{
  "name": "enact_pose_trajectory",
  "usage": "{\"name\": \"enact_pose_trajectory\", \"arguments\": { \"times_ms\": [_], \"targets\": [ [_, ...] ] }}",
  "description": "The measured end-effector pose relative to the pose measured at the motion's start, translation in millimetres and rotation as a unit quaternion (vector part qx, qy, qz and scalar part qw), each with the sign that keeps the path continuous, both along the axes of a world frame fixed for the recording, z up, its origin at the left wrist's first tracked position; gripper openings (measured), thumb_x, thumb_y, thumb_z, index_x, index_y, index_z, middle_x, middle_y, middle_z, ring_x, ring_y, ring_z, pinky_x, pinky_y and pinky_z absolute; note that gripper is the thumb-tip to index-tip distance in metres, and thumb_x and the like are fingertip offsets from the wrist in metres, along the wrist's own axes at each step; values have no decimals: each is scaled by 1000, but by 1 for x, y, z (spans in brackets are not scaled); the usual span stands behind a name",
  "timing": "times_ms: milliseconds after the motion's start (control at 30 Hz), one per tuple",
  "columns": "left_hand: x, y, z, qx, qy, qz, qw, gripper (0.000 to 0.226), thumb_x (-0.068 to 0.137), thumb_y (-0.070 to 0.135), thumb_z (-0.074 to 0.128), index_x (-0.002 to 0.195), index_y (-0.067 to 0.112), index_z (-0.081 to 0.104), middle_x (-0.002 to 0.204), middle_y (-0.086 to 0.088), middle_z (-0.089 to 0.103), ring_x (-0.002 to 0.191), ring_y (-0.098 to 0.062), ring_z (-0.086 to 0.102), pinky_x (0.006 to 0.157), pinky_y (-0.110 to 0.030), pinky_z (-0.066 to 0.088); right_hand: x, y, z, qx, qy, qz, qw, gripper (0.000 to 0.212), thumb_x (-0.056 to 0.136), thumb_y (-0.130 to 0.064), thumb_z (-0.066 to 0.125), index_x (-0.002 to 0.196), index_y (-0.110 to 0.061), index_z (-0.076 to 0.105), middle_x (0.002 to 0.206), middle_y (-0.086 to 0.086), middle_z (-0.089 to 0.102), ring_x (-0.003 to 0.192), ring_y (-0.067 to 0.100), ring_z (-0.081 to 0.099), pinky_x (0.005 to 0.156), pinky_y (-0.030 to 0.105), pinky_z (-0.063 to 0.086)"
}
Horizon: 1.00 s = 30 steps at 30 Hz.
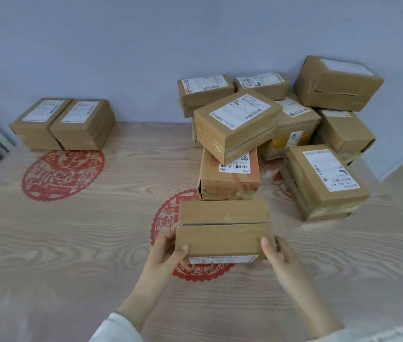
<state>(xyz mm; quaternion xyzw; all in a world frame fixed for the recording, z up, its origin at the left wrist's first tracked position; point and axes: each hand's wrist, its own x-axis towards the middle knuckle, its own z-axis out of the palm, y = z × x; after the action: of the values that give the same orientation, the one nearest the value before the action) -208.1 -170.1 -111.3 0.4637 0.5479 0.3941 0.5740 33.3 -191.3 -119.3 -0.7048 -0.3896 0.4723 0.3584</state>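
A rectangular cardboard box [224, 230] of matte brown, with a taped seam across its top, is held at the front middle of the pale wood-grain bench [72, 243]. The left hand [168, 253] and right hand [277, 255] clasp its two ends, thumbs on top, each grip closed on the box.

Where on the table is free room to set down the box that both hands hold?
Free: the bare table between the two boxes at the left and the pile at the right, and the whole near-left part beside the held box. Crowded: the back right, where the pile's boxes are stacked and touch.
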Motion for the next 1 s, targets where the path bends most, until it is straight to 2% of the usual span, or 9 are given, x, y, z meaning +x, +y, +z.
{"name": "enact_pose_trajectory", "arguments": {
  "times_ms": [100, 200, 300, 500, 600, 767, 867, 933, 1000],
  "targets": [
    [-3, -13, 10, -38, 5, -20, 999, 32, 92, 3, 56, 122, 10, 52, 122, -2, 62, 99, 2, 63, 76, -14, 49, -4, -13, 18, -35, -13, -5, 999, 64, 81, -70, 47, 124, -24, 52, 101, -9, 58, 99, 15, 56, 89, 33, 42],
    [-8, -27, 18, -54, 10, -48, 997, 37, 92, 5, 57, 128, 6, 48, 127, -5, 60, 114, -11, 59, 85, -18, 51, -12, -37, 28, -60, -17, -13, 998, 65, 85, -66, 46, 130, -18, 50, 100, -9, 58, 95, 15, 56, 90, 35, 44],
    [-15, -39, 23, -69, 17, -74, 995, 49, 89, 13, 63, 133, 6, 43, 134, -6, 56, 125, -18, 52, 98, -26, 48, -17, -55, 34, -78, -35, -9, 996, 44, 96, -44, 45, 129, -15, 49, 90, -11, 53, 91, 13, 52, 85, 31, 40],
    [-19, -50, 19, -81, 32, -85, 993, 45, 93, 10, 58, 134, 8, 40, 138, -3, 51, 128, -16, 48, 107, -35, 40, -25, -65, 43, -88, -38, -12, 995, 46, 98, -43, 42, 135, -17, 44, 122, 0, 56, 114, 21, 52, 103, 43, 41],
    [-17, -48, 19, -88, 30, -81, 992, 44, 93, 12, 57, 134, 9, 39, 137, -2, 52, 126, -15, 49, 102, -29, 43, -26, -61, 44, -86, -66, 10, 994, 48, 98, -43, 38, 136, -15, 43, 114, 2, 55, 102, 18, 51, 93, 34, 40],
    [-14, -48, 18, -100, 28, -64, 993, 44, 93, 12, 57, 133, 10, 40, 134, -2, 53, 123, -14, 51, 96, -25, 44, -19, -57, 43, -84, -74, 31, 993, 51, 97, -44, 40, 136, -12, 43, 109, 0, 56, 94, 15, 51, 84, 31, 40],
    [-9, -49, 17, -105, 25, -45, 993, 38, 93, 7, 56, 128, 11, 42, 132, -2, 55, 124, -16, 51, 89, -21, 46, -13, -56, 42, -85, -68, 40, 993, 46, 97, -39, 43, 135, -11, 45, 94, -8, 55, 82, 7, 50, 71, 22, 40],
    [-5, -49, 17, -106, 24, -32, 994, 36, 93, 3, 55, 126, 13, 43, 128, -1, 55, 124, -17, 51, 89, -21, 44, -8, -55, 40, -86, -56, 45, 994, 45, 98, -36, 46, 135, -11, 45, 105, -4, 59, 92, 11, 54, 73, 20, 40],
    [-1, -49, 19, -102, 29, -19, 994, 36, 93, 4, 54, 126, 15, 43, 128, 1, 55, 123, -15, 51, 89, -19, 44, -3, -52, 41, -92, -31, 49, 994, 45, 97, -33, 48, 137, -12, 44, 126, 2, 58, 108, 14, 53, 87, 25, 40]
  ]
}}
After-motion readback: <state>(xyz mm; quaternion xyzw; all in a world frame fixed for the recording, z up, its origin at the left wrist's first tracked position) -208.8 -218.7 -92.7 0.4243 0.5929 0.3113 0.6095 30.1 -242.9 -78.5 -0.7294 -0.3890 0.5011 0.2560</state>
